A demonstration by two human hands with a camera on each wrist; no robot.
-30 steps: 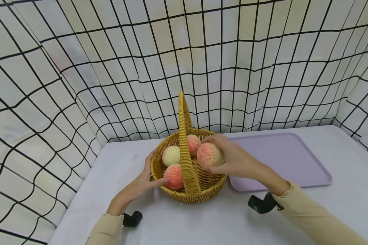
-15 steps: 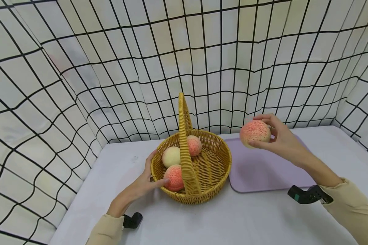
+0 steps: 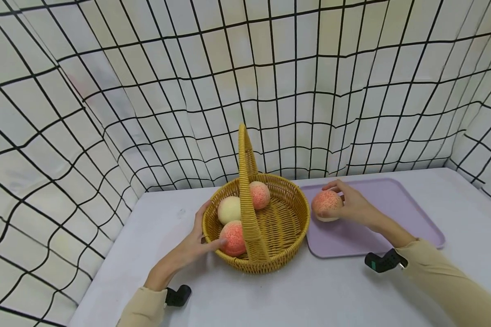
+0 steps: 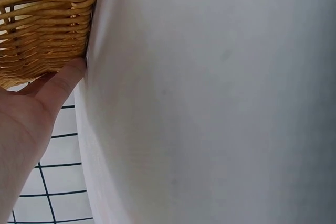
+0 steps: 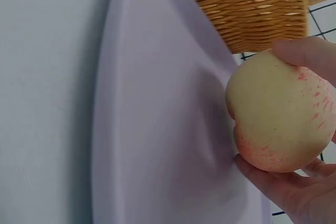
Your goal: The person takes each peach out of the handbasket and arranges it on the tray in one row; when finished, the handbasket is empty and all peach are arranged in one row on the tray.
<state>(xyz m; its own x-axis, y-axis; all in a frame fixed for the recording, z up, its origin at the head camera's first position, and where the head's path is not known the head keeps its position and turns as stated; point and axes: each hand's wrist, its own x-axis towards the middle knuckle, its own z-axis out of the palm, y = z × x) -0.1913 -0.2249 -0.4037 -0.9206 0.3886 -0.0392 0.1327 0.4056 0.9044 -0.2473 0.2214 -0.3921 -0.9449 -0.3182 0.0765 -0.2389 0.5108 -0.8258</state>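
My right hand [image 3: 353,206] grips a pink-and-cream peach [image 3: 326,205] over the left part of the lilac tray [image 3: 386,213]. In the right wrist view, this peach [image 5: 281,111] sits between thumb and fingertips, close over the tray, its cream side showing. My left hand [image 3: 192,245] holds the yellow wicker basket [image 3: 284,254] at its left side, thumb reaching over the rim and fingers along the outer wall. Inside the basket are a cream peach [image 3: 229,210], a red-pink peach [image 3: 233,238] by my left thumb, and another pink peach [image 3: 260,195] behind the handle.
The basket's tall handle [image 3: 245,181] arches up across its middle. The tray stands just right of the basket on a white-covered table [image 3: 286,295]. Behind and at the sides, a black net [image 3: 294,91] hangs before white cloth.
My right hand has carried the peach up out of the basket to the right, then lowered it over the tray's left part. My left hand has stayed at the basket.
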